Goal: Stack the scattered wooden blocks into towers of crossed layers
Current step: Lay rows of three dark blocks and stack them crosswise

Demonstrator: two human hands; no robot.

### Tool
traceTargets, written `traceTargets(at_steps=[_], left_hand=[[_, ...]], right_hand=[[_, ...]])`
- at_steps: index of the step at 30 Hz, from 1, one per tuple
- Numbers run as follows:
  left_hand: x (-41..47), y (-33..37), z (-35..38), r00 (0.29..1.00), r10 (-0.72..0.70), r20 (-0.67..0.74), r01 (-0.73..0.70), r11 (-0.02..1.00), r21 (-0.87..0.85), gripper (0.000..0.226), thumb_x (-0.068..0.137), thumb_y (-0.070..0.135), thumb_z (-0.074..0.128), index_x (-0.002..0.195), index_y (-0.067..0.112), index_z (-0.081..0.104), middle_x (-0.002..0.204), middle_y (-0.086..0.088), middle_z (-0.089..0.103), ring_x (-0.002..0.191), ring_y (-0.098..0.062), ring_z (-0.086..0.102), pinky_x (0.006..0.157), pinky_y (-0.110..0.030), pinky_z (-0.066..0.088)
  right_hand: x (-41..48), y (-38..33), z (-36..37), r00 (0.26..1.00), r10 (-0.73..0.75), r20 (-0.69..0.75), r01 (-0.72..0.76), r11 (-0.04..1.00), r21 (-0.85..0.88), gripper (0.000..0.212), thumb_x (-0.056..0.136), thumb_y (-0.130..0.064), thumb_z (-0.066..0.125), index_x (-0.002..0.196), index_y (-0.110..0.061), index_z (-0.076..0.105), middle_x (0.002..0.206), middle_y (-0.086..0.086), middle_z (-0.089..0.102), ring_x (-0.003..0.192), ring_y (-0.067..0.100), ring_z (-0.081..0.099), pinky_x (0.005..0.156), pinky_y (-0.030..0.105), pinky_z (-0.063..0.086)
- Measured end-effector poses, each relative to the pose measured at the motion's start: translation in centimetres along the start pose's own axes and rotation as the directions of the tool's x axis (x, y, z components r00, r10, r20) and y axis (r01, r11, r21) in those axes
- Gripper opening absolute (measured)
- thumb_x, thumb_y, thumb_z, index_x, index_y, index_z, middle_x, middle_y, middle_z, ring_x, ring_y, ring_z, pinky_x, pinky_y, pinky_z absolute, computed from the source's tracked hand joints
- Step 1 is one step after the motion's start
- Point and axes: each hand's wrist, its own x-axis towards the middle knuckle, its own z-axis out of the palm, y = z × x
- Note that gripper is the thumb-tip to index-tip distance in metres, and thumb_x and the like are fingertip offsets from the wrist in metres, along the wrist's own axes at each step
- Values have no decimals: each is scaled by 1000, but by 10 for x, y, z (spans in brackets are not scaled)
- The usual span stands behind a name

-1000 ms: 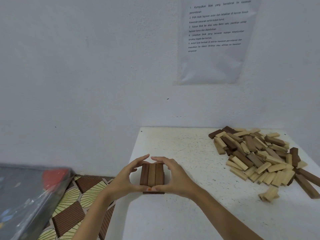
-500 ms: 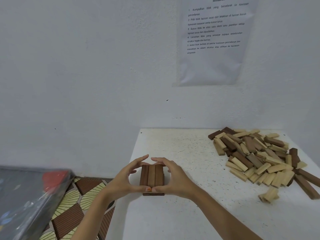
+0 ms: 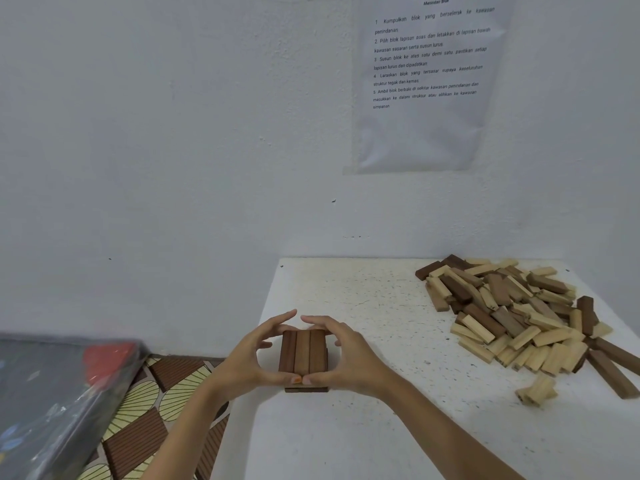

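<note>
– Both hands are on one thing, then? What sort of grip is it?

– A two-sided grip. The left hand (image 3: 247,362) and the right hand (image 3: 348,358) curl round the small tower (image 3: 303,351) from either side. The thumbs meet at its near edge and the fingertips arch over its far end. Neither hand has anything else in it.

– Why hold it that way rather than lift it?

– I read it as a squaring squeeze. Pressure from the sides and ends would bring the three dark blocks of the top layer flush. They lie side by side, running away from the person. The lower layer (image 3: 306,389) shows just under the thumbs and seems to run crosswise.

– And where does the tower stand?

– On the white surface (image 3: 363,438), close to its left edge and well apart from the pile (image 3: 512,317) of loose dark and pale blocks heaped toward the far right. One stray pale block (image 3: 536,393) lies alone on the near side of that pile.

– Why build so far from the heap?

– Probably so that a reach into the pile cannot knock the tower.

– How far along is it?

– Early, I judge. Only two layers show, and most blocks are in the heap. The next layer should cross the top one, and the hands must let go gently first.
</note>
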Motion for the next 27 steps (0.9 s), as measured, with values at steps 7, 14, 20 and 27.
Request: traceTargets(at_steps=[7, 14, 20, 27], left_hand=[[2, 2, -2, 1000, 4, 10, -4, 1000, 16, 92, 64, 31, 90, 136, 54, 38, 127, 14, 59, 127, -6, 48, 105, -32, 38], [0, 3, 0, 1000, 5, 9, -5, 1000, 2, 90, 66, 29, 89, 136, 55, 37, 127, 18, 58, 126, -3, 48, 104, -31, 39], [0, 5, 1, 999, -4, 49, 3, 1000, 3, 94, 69, 30, 88, 141, 53, 33, 131, 18, 55, 128, -1, 45, 103, -31, 39], [-16, -1, 10, 991, -97, 87, 104, 991, -83, 124, 59, 54, 87, 147, 52, 0, 149, 32, 13, 137, 14, 19, 113, -23, 27]], right_hand=[[-1, 0, 1, 1000, 0, 2, 0, 1000, 22, 86, 63, -37, 87, 135, -49, 41, 130, -20, 51, 124, -3, 42, 94, 18, 36], [-3, -3, 1, 1000, -3, -1, 3, 999, 42, 85, 64, -35, 86, 135, -49, 40, 131, -21, 50, 125, -3, 41, 94, 18, 36], [-4, -8, -2, 1000, -11, 16, 11, 998, 54, 87, 66, -31, 86, 137, -50, 38, 131, -21, 49, 125, -5, 40, 92, 15, 35], [-22, 2, -3, 996, -7, 89, 3, 999, 48, 118, 69, -32, 84, 148, -50, -2, 154, -29, 6, 140, -3, 18, 110, 22, 26]])
